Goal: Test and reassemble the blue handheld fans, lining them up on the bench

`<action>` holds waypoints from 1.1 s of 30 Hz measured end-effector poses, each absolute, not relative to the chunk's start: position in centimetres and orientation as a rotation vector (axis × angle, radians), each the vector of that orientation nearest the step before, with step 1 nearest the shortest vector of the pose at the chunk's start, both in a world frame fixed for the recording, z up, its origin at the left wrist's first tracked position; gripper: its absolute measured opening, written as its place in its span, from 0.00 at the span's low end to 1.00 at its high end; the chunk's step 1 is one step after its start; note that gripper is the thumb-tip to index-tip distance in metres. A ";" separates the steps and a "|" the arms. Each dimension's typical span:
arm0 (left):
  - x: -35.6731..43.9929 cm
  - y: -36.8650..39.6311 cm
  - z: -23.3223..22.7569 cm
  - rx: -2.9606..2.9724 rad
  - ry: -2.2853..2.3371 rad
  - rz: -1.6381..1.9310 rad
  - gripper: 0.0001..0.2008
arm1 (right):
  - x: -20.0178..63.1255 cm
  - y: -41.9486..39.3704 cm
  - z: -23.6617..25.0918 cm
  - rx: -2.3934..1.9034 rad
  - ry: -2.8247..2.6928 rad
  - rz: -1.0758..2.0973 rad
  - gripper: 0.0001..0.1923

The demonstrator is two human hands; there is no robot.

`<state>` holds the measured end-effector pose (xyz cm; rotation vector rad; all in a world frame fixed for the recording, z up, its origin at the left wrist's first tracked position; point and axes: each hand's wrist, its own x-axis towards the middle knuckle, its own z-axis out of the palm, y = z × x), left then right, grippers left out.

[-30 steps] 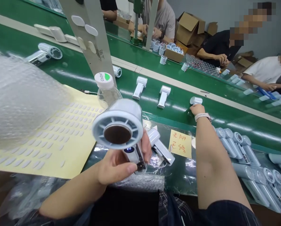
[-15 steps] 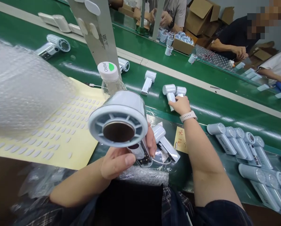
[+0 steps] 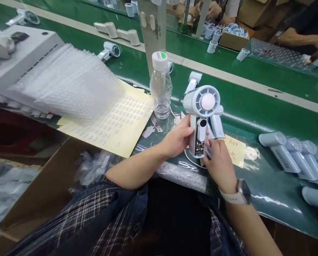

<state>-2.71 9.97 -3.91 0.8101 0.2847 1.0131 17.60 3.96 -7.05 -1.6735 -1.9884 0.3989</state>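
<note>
My left hand is closed round the handle of a pale blue handheld fan, held upright with its round grille towards me. Its handle is uncovered on the near side, showing a circuit board and a small cylindrical part. Close beside it, my right hand, with a watch on the wrist, has its fingers curled on a second handheld fan, mostly hidden; a lettered strip of casing shows by the fingertips. Just behind the hands is another pale fan, partly covered. A white cable loops below.
A clear bottle stands left of the hands, beside a yellow sticker sheet partly under bubble bags. Several fans lie in rows at right. A handwritten note lies nearby. Co-workers' hands are across the green belt.
My right hand has come back from the fans on the belt to beside the held fan. The left hand's fan has moved away from the camera and stands more upright. The view has shifted left.
</note>
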 end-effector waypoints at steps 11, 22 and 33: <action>-2.8 9.7 -4.9 1.082 0.318 0.790 0.30 | 18.1 0.7 -6.0 -1.322 -0.927 1.169 0.27; -2.4 9.8 -5.2 1.110 0.294 0.806 0.26 | 17.7 -0.2 -4.8 -1.259 -0.887 1.166 0.21; -1.5 9.0 -5.2 0.899 0.361 0.613 0.28 | 16.0 1.7 -3.9 -1.205 -0.876 1.408 0.26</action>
